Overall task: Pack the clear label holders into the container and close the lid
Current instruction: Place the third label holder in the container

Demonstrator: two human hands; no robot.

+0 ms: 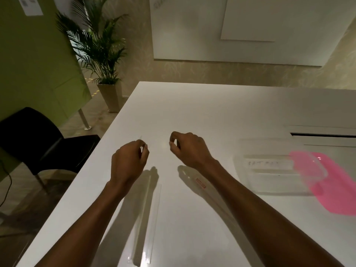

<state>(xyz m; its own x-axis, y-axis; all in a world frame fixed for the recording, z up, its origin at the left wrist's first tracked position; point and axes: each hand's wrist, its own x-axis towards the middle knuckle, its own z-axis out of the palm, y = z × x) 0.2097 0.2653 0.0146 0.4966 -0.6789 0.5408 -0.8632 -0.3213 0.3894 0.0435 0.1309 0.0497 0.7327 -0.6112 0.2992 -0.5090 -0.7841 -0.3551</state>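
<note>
Two bare arms reach up from the bottom of the frame over a white table (212, 105). The left hand (128, 160) sits in the middle, a bit left, with its fingertips (144, 146) pressed together in a pinch. The right hand (189, 149) is just to the right of it, and its finger and thumb are pinched too. A thin see-through strip seems to run between the two hands (it is so clear that I cannot tell for sure). One clear label holder (146, 218) lies flat on the table in the lower middle of the frame, between the two arms. Another clear holder with a small red label (201, 183) lies under the right arm. The clear container (277, 174) sits on the table at the right side, with its top open. A pink lid (331, 182) rests beside it at the right edge, touching it. At the left is a black chair (38, 141), and a green plant (100, 49) in a pot stands at the upper left.
</note>
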